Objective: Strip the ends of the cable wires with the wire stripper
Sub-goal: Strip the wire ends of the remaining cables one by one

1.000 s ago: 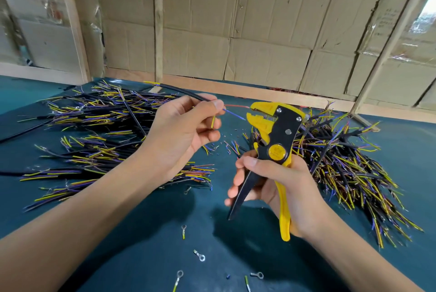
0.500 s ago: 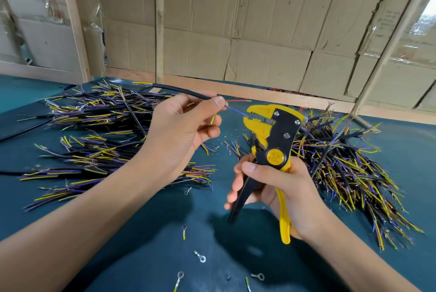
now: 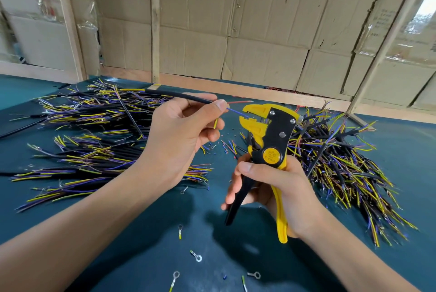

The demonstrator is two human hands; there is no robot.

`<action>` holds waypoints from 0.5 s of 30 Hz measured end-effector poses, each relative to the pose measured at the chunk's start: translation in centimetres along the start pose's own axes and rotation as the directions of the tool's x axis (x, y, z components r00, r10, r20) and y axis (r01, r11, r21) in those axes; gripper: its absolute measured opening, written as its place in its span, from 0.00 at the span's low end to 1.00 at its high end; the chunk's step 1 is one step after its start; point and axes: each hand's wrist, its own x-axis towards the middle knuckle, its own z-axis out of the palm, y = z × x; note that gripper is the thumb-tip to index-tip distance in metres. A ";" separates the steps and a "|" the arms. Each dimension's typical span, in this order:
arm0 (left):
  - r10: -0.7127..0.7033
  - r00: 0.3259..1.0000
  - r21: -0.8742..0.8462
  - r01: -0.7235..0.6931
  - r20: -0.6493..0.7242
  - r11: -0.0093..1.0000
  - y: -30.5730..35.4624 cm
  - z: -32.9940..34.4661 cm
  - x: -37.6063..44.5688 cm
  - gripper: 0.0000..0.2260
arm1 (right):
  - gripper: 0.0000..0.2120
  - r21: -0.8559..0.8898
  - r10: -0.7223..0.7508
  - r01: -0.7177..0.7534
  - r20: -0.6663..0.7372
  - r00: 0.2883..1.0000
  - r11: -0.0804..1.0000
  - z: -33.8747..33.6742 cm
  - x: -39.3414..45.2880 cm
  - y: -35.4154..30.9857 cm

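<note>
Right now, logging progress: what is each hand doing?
Left hand: pinches the black cable.
Right hand: grips the wire stripper.

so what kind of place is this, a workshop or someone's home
Most likely a small cable-assembly workshop, not a home. Piles of cut cables cover the green bench, loose ring terminals lie on it, and flattened cardboard lines the wall behind.

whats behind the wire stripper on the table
Behind the wire stripper, held in the right hand, lies a tangled pile of cut cables with yellow and blue wires. The stripper's head covers the pile's near-left edge, so that part stays hidden.
</note>
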 end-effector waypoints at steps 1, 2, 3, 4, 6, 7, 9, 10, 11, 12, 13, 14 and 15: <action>0.002 1.000 -0.001 -0.002 0.001 1.000 -0.1 0.0 0.0 0.03 | 0.07 -0.003 0.004 -0.004 0.002 1.000 1.000 0.0 0.0 -0.1; 0.004 1.000 -0.003 -0.004 0.003 1.000 -0.1 0.1 0.0 0.03 | 0.08 -0.003 0.008 -0.008 0.006 1.000 1.000 0.0 0.0 -0.2; 0.005 1.000 -0.007 -0.005 0.005 1.000 -0.1 0.1 -0.1 0.03 | 0.08 -0.003 0.011 -0.011 0.012 1.000 1.000 0.0 0.0 -0.2; 0.008 1.000 -0.007 -0.008 0.005 1.000 -0.1 0.1 -0.1 0.03 | 0.08 -0.004 0.013 -0.013 0.017 1.000 1.000 0.0 0.0 -0.3; 0.017 1.000 0.009 -0.017 0.007 1.000 -0.2 0.1 -0.1 0.04 | 0.09 0.004 0.018 -0.018 0.017 1.000 1.000 0.0 0.0 -0.4; 0.020 1.000 0.015 -0.020 0.009 1.000 -0.1 0.0 -0.1 0.04 | 0.09 0.014 0.021 -0.022 0.012 1.000 1.000 0.0 0.0 -0.4; 0.021 1.000 0.021 -0.021 0.010 1.000 -0.1 0.0 -0.1 0.02 | 0.08 0.030 0.034 -0.034 -0.003 0.999 0.999 0.2 -0.1 -0.8; 0.019 1.000 0.022 -0.019 0.006 1.000 -0.2 0.0 -0.1 0.03 | 0.08 0.030 0.047 -0.047 -0.018 0.999 0.998 0.3 -0.2 -0.9; 0.016 1.000 0.022 -0.016 0.003 1.000 -0.2 -0.1 -0.1 0.04 | 0.09 0.019 0.061 -0.061 -0.048 0.997 0.998 0.4 -0.2 -1.1; 0.015 1.000 0.026 -0.015 -0.001 1.000 -0.1 -0.1 -0.1 0.05 | 0.09 -0.002 0.070 -0.070 -0.090 0.993 0.998 0.5 -0.3 -1.2; 0.014 1.000 0.036 -0.014 -0.003 0.999 -0.1 -0.1 0.0 0.05 | 0.10 -0.019 0.072 -0.075 -0.130 0.989 0.997 0.5 -0.4 -1.2; 0.015 1.000 0.047 -0.015 -0.005 0.999 -0.1 -0.2 0.0 0.06 | 0.11 -0.022 0.074 -0.078 -0.146 0.986 0.997 0.5 -0.4 -1.2; 0.014 1.000 0.057 -0.014 -0.011 0.998 -0.1 -0.2 0.1 0.06 | 0.12 -0.007 0.078 -0.079 -0.130 0.988 0.997 0.5 -0.4 -1.2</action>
